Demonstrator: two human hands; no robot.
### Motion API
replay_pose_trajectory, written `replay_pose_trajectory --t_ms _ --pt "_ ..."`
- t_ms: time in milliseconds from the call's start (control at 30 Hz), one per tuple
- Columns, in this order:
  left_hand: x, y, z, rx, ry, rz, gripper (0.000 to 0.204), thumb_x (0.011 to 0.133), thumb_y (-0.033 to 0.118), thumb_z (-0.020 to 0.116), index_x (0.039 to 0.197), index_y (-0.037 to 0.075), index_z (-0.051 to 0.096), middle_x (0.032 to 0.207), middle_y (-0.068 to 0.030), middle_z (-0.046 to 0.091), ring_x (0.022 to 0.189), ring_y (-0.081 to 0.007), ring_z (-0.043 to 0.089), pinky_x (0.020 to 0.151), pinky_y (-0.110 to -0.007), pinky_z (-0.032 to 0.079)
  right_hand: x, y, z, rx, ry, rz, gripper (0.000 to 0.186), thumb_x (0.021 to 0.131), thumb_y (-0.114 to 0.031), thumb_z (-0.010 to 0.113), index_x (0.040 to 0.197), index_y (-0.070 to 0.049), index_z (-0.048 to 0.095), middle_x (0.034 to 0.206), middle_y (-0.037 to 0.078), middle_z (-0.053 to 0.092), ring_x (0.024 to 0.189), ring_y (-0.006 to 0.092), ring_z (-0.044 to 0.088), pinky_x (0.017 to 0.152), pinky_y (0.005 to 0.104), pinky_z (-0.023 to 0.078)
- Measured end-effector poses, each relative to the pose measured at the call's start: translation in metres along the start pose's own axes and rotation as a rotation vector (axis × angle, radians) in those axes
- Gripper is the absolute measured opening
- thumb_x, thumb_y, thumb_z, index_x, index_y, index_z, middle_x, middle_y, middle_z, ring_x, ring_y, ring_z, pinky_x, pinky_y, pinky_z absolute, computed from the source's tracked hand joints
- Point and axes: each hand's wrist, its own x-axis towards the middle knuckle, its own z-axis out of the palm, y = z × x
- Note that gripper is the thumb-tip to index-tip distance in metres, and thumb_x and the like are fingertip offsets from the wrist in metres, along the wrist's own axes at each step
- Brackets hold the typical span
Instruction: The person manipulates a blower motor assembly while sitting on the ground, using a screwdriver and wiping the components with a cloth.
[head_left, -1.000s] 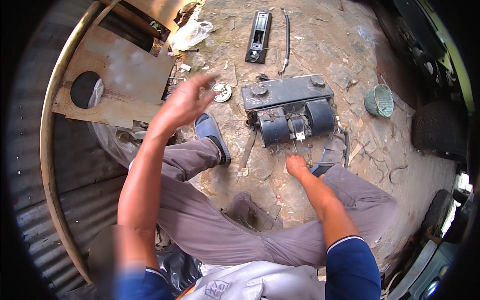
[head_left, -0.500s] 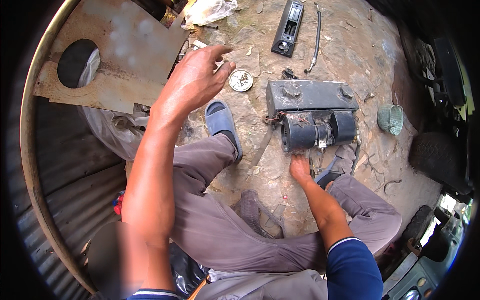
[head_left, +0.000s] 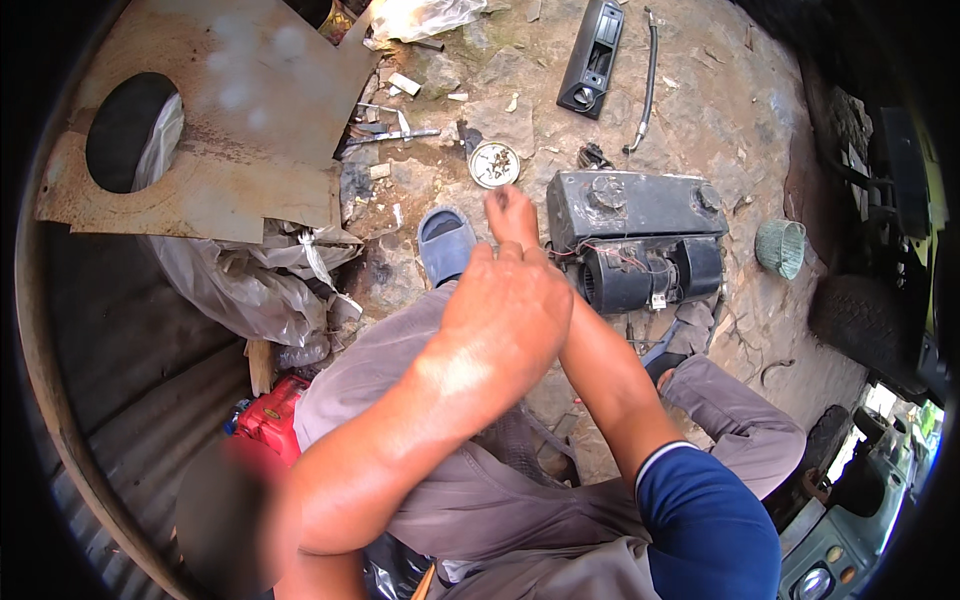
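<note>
Left hand (head_left: pixel 505 305) raised in the middle of the view, back toward the camera, fingers curled downward; what lies under the palm is hidden, so cannot tell whether they grip anything. Right hand (head_left: pixel 512 215) reaches forward beyond it, mostly covered by the left; only a couple of fingers (head_left: pixel 510 205) show, held together, tips pointing at the ground, grip state not readable. Nearest thing to those fingertips: a small round dish (head_left: pixel 494 164) on the dirt just ahead, not touched, holding what looks like small metal bits, too small to identify. Black blower unit (head_left: pixel 632 240) sits just to the right of the right hand, close beside it, with a flat-topped housing and a drum below showing wires. Blue sandal (head_left: pixel 446 244) just left of the hands. Pale green woven basket (head_left: pixel 781 247) further right, contents not visible. Rusty sheet with round hole (head_left: pixel 215 120) upper left.
</note>
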Motion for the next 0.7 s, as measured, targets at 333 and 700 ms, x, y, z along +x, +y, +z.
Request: replay_pose_trajectory --t_ms 333,700 --pt "0.01 0.015 -0.013 0.019 -0.122 0.087 0.01 0.079 0.012 0.06 0.084 0.004 0.064 0.085 -0.01 0.059 0.089 -0.0249 0.057 0.08 -0.037 0.042 0.107 0.072 0.018 -0.278 0.189 0.2 0.033 0.088 -0.024 0.069 0.113 -0.003 0.061 0.11 0.024 0.066 0.105 0.0424 0.063 0.09 0.0499 0.049" --pt "0.01 0.009 -0.012 -0.074 -0.061 0.022 0.013 0.084 0.015 0.062 0.088 0.003 0.063 0.088 -0.0112 0.057 0.094 -0.0273 0.056 0.083 -0.039 0.043 0.116 0.073 0.027 -0.322 0.205 0.18 0.027 0.09 -0.025 0.065 0.109 -0.006 0.063 0.108 0.023 0.065 0.102 0.0429 0.063 0.086 0.0516 0.05"
